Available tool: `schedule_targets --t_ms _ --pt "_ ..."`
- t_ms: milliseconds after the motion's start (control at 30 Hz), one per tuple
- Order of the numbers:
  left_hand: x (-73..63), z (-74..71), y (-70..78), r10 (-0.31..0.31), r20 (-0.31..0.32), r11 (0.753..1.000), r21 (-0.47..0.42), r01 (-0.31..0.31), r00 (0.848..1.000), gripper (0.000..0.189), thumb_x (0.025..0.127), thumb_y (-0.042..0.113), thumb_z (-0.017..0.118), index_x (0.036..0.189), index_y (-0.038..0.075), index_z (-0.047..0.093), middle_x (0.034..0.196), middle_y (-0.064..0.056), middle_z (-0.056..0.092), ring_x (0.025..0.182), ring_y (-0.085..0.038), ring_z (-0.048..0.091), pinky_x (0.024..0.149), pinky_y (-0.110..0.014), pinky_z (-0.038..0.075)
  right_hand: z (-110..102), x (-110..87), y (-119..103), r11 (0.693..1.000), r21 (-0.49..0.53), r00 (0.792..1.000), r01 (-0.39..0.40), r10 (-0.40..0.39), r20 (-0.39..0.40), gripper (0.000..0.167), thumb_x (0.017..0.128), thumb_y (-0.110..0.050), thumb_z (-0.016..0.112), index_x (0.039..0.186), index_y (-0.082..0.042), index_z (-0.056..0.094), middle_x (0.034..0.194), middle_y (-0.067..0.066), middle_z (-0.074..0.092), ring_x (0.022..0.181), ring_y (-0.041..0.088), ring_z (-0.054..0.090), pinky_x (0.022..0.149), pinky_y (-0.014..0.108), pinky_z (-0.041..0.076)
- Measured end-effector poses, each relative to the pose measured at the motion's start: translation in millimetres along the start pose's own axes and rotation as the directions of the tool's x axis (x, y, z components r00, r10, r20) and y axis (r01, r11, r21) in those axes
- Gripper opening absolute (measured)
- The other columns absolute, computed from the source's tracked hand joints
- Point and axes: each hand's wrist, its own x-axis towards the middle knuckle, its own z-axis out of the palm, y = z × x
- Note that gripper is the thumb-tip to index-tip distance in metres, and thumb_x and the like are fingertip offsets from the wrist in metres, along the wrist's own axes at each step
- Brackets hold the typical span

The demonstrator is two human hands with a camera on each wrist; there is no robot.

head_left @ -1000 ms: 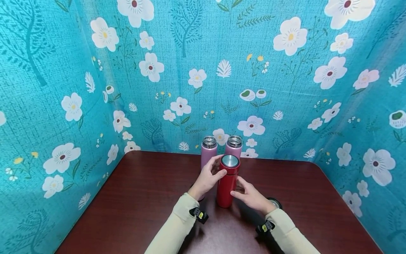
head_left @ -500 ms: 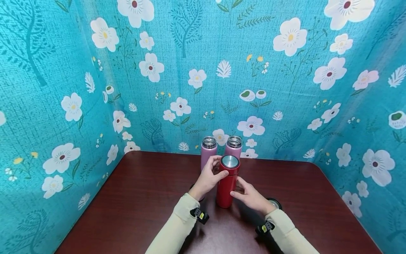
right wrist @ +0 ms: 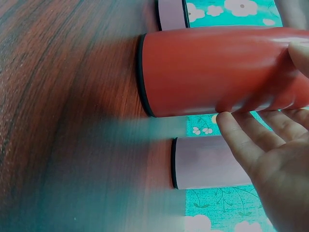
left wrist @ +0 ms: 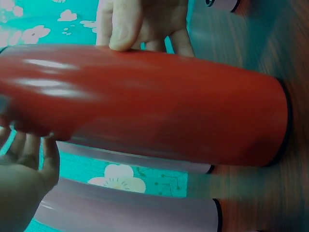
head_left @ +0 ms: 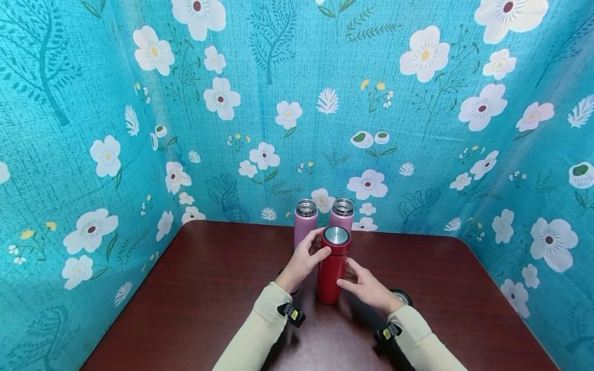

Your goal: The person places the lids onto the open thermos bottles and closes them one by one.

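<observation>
A red thermos flask (head_left: 331, 278) stands upright on the table, its lid (head_left: 336, 237) on top with a silver disc. My left hand (head_left: 303, 260) grips the lid, thumb in front and fingers round the far left side. Lower down, my right hand (head_left: 366, 288) holds the flask's body from the right, thumb at the front and fingertips against its side. In the right wrist view the right hand's fingers (right wrist: 246, 133) touch the red wall. The left wrist view has the left hand (left wrist: 29, 169) at the flask's upper end.
Two pink flasks without lids, a left one (head_left: 305, 221) and a right one (head_left: 342, 216), stand behind the red one. A round lid (head_left: 402, 296) lies beside the right wrist. Another dark round object (head_left: 295, 290) is mostly hidden behind the left wrist. Flowered cloth (head_left: 287, 154) surrounds the table (head_left: 209, 288).
My left thumb slides slightly right across the lid, then back left. The red flask and my right hand stay in place.
</observation>
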Motion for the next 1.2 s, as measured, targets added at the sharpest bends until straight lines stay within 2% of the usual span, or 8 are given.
schedule_targets --t_ms 167,267,500,600,767,900,1067,1200 --pt "-1.5 3.1 9.1 -0.008 -0.054 0.999 0.037 0.010 0.999 0.063 0.090 0.019 0.063 0.143 0.004 0.032 0.135 -0.013 0.047 0.122 -0.028 0.046 0.102 -0.044 0.037 0.2 -0.4 -1.1 1.000 0.003 1.000 -0.001 0.001 0.002 0.068 0.091 -0.020 0.064 0.147 -0.012 0.026 0.137 0.017 0.047 0.121 0.036 0.049 0.095 0.045 0.044" --pt "-1.3 3.8 8.7 -0.014 -0.076 0.999 0.035 0.017 0.997 0.063 0.089 0.020 0.065 0.141 0.005 0.034 0.134 -0.012 0.048 0.122 -0.028 0.047 0.101 -0.045 0.038 0.3 1.0 4.4 1.000 0.000 1.000 -0.001 0.001 -0.006 0.069 0.090 -0.026 0.065 0.147 -0.017 0.028 0.137 0.014 0.048 0.120 0.033 0.050 0.094 0.043 0.045" --pt "9.3 0.8 -23.3 0.008 -0.056 0.999 0.035 -0.006 0.998 0.055 0.091 0.020 0.063 0.139 0.012 0.038 0.123 -0.008 0.054 0.112 -0.021 0.050 0.096 -0.037 0.042 -0.2 0.6 6.1 1.000 -0.006 1.000 0.012 -0.012 -0.004 0.068 0.090 -0.027 0.066 0.146 -0.019 0.029 0.137 0.012 0.048 0.120 0.032 0.051 0.094 0.042 0.045" --pt "9.4 -0.2 -27.5 0.022 -0.044 1.000 0.021 -0.021 0.999 0.053 0.093 0.025 0.060 0.140 0.015 0.038 0.124 -0.005 0.055 0.113 -0.019 0.050 0.096 -0.036 0.041 -0.4 0.2 5.2 1.000 0.000 1.000 0.021 -0.021 -0.002 0.068 0.089 -0.025 0.066 0.146 -0.018 0.029 0.137 0.013 0.048 0.120 0.032 0.050 0.095 0.043 0.044" --pt "8.6 -1.2 -28.2 0.036 -0.028 0.999 0.008 -0.036 0.999 0.056 0.093 0.032 0.060 0.141 0.017 0.037 0.129 -0.003 0.053 0.118 -0.019 0.048 0.101 -0.041 0.038 -0.6 0.2 4.8 1.000 -0.002 1.000 0.023 -0.023 -0.003 0.068 0.089 -0.026 0.066 0.146 -0.018 0.030 0.137 0.013 0.048 0.120 0.032 0.050 0.096 0.045 0.043" --pt "8.5 0.7 -26.3 0.022 -0.049 0.999 0.045 -0.020 0.999 0.060 0.089 0.034 0.065 0.141 0.019 0.037 0.127 -0.001 0.054 0.118 -0.018 0.049 0.100 -0.041 0.039 -0.3 0.3 5.2 1.000 0.002 1.000 0.005 -0.005 -0.005 0.068 0.089 -0.028 0.066 0.146 -0.020 0.029 0.137 0.012 0.048 0.120 0.031 0.051 0.095 0.044 0.044" --pt "8.5 3.0 -25.1 0.002 -0.073 1.000 0.023 -0.001 0.997 0.058 0.088 0.028 0.068 0.138 0.021 0.038 0.122 -0.001 0.055 0.114 -0.019 0.050 0.098 -0.041 0.041 0.1 0.4 6.3 1.000 0.004 1.000 -0.011 0.011 -0.004 0.069 0.089 -0.029 0.066 0.146 -0.022 0.029 0.137 0.010 0.048 0.120 0.031 0.050 0.094 0.043 0.045" --pt "9.2 2.7 -25.6 0.001 -0.059 1.000 0.014 0.000 0.998 0.056 0.090 0.025 0.066 0.138 0.019 0.039 0.123 -0.002 0.055 0.114 -0.019 0.051 0.099 -0.040 0.040 -0.2 0.3 5.3 1.000 0.005 1.000 -0.004 0.004 -0.007 0.068 0.089 -0.028 0.067 0.146 -0.021 0.029 0.137 0.011 0.048 0.120 0.031 0.050 0.095 0.042 0.045"
